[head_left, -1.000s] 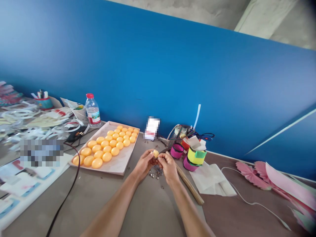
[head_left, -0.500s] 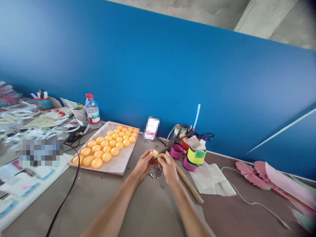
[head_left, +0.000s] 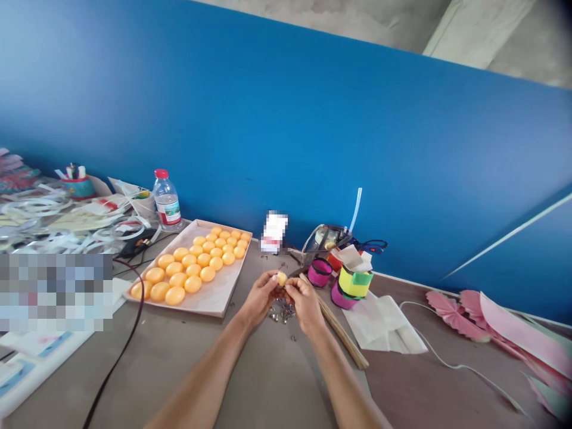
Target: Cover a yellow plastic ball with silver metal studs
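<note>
Between my two hands is a small pale yellow ball (head_left: 281, 278). My left hand (head_left: 263, 293) grips it from the left with closed fingers. My right hand (head_left: 304, 299) is pinched at the ball's lower right side; what lies between its fingertips is too small to make out. Small shiny metal pieces (head_left: 282, 312) are scattered on the table under and between my hands. To the left, a shallow pinkish-white tray (head_left: 226, 295) holds several orange balls (head_left: 193, 284) in rows.
A bottle with a red cap (head_left: 167, 205) stands behind the tray. Right of my hands lie a bundle of thin sticks (head_left: 342, 333), a magenta ring-shaped holder (head_left: 320, 272), a yellow-and-magenta container (head_left: 354, 283) and white sheets (head_left: 384, 325). A dark cable (head_left: 129, 339) crosses the left side.
</note>
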`<state>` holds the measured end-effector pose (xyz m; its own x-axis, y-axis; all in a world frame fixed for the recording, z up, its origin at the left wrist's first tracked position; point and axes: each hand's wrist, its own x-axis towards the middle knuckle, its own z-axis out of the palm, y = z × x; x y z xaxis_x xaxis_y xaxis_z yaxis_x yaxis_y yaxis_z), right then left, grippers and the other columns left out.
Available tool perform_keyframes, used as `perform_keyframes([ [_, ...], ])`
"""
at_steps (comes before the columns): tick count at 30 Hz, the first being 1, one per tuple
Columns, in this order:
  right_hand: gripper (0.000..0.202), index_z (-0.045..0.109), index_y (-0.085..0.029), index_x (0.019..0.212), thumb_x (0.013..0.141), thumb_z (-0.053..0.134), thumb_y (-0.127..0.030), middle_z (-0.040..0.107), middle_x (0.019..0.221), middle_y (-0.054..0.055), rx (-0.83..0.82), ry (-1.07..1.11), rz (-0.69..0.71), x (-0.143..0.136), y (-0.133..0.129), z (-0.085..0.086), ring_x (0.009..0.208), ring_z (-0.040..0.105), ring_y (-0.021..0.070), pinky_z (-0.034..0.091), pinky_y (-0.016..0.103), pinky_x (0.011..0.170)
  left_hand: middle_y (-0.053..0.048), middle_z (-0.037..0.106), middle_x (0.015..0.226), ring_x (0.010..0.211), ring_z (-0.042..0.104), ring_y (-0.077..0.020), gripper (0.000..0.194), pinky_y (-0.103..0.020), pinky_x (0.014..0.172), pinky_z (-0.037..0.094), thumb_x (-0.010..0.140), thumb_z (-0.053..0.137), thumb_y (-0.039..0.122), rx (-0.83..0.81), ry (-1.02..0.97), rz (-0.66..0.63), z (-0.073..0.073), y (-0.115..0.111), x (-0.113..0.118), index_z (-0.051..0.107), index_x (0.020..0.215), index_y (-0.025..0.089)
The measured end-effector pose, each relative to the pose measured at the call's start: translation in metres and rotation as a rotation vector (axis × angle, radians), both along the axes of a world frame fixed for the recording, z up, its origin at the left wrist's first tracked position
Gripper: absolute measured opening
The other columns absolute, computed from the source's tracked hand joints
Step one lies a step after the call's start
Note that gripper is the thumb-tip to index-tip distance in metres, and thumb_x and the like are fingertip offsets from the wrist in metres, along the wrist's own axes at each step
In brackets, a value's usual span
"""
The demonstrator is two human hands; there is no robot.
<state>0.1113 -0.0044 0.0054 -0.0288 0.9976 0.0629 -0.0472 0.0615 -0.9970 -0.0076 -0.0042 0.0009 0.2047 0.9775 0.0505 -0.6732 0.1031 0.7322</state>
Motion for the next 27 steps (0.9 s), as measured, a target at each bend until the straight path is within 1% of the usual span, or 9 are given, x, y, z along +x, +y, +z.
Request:
perform_keyframes([
  [5, 0.013, 0.054, -0.019, 0.073, 0.067, 0.057, -0.03, 0.048, 0.053, -0.006, -0.03, 0.049, -0.006, 0.0, 0.001, -0.001, 0.047, 0.043, 0.0098, 0.034, 0.023, 0.049, -0.003, 0.063, 0.074, 0.054, 0.059, -0.014, 0.033, -0.03, 0.059, 0.047, 0.07, 0.067, 0.037, 0.017, 0.032, 0.017, -0.001, 0.0, 0.001, 0.056, 0.092, 0.015],
  [9, 0.013, 0.051, -0.019, 0.073, 0.067, 0.058, -0.029, 0.048, 0.051, -0.007, -0.018, 0.059, -0.023, -0.002, 0.0, -0.001, 0.046, 0.042, 0.0095, 0.033, 0.023, 0.048, -0.003, 0.062, 0.073, 0.053, 0.059, -0.0142, 0.031, -0.03, 0.058, 0.047, 0.072, 0.065, 0.037, 0.034, 0.05, 0.026, -0.001, -0.001, 0.002, 0.055, 0.092, 0.015],
  [15, 0.015, 0.049, -0.02, 0.069, 0.069, 0.058, -0.032, 0.044, 0.044, -0.008, -0.017, -0.005, -0.07, -0.002, 0.003, -0.008, 0.041, 0.039, 0.0091, 0.028, 0.022, 0.044, -0.001, 0.062, 0.071, 0.051, 0.058, -0.013, 0.036, -0.03, 0.058, 0.047, 0.067, 0.069, 0.037, 0.014, 0.119, 0.054, -0.001, -0.002, 0.004, 0.055, 0.092, 0.016],
  [17, 0.017, 0.049, -0.02, 0.068, 0.068, 0.059, -0.033, 0.043, 0.044, -0.008, -0.03, 0.001, -0.064, -0.001, 0.003, -0.009, 0.041, 0.039, 0.0093, 0.028, 0.022, 0.043, -0.001, 0.061, 0.07, 0.051, 0.057, -0.0128, 0.036, -0.029, 0.058, 0.047, 0.067, 0.069, 0.037, 0.01, 0.131, 0.057, -0.001, -0.002, 0.005, 0.055, 0.092, 0.016],
  [20, 0.021, 0.047, -0.021, 0.066, 0.067, 0.06, -0.037, 0.043, 0.047, -0.008, -0.034, 0.082, -0.03, 0.0, 0.005, -0.005, 0.04, 0.038, 0.0086, 0.031, 0.023, 0.044, -0.002, 0.061, 0.07, 0.055, 0.058, -0.0132, 0.032, -0.029, 0.06, 0.047, 0.07, 0.066, 0.039, -0.005, 0.091, 0.058, -0.002, 0.0, 0.004, 0.057, 0.088, 0.014],
  [22, 0.021, 0.048, -0.021, 0.068, 0.069, 0.058, -0.039, 0.044, 0.051, -0.007, -0.013, 0.094, -0.031, 0.004, 0.007, -0.003, 0.04, 0.038, 0.0085, 0.033, 0.023, 0.045, -0.004, 0.062, 0.072, 0.059, 0.059, -0.0135, 0.03, -0.027, 0.061, 0.047, 0.072, 0.065, 0.04, -0.036, 0.033, 0.055, -0.002, 0.002, 0.003, 0.058, 0.084, 0.013],
  [24, 0.018, 0.052, -0.02, 0.074, 0.071, 0.054, -0.037, 0.049, 0.057, -0.005, 0.033, -0.035, -0.073, 0.009, 0.01, -0.003, 0.042, 0.041, 0.0099, 0.036, 0.025, 0.047, -0.005, 0.063, 0.075, 0.063, 0.06, -0.0145, 0.029, -0.027, 0.063, 0.047, 0.073, 0.063, 0.04, -0.077, -0.023, 0.043, -0.003, 0.004, 0.001, 0.058, 0.082, 0.013],
  [25, 0.016, 0.055, -0.019, 0.077, 0.072, 0.053, -0.035, 0.053, 0.061, -0.002, 0.071, -0.155, -0.104, 0.012, 0.011, -0.004, 0.046, 0.045, 0.0116, 0.038, 0.026, 0.05, -0.006, 0.064, 0.075, 0.064, 0.061, -0.0149, 0.029, -0.027, 0.063, 0.048, 0.074, 0.062, 0.041, -0.1, -0.044, 0.039, -0.004, 0.005, 0.0, 0.058, 0.082, 0.013],
  [27, 0.017, 0.06, -0.017, 0.082, 0.073, 0.052, -0.028, 0.06, 0.073, 0.004, 0.172, -0.446, -0.148, 0.016, 0.011, -0.007, 0.061, 0.054, 0.0166, 0.042, 0.029, 0.063, -0.007, 0.065, 0.075, 0.064, 0.061, -0.0156, 0.03, -0.028, 0.063, 0.049, 0.076, 0.06, 0.042, -0.134, -0.071, 0.038, -0.004, 0.006, -0.001, 0.057, 0.084, 0.013],
])
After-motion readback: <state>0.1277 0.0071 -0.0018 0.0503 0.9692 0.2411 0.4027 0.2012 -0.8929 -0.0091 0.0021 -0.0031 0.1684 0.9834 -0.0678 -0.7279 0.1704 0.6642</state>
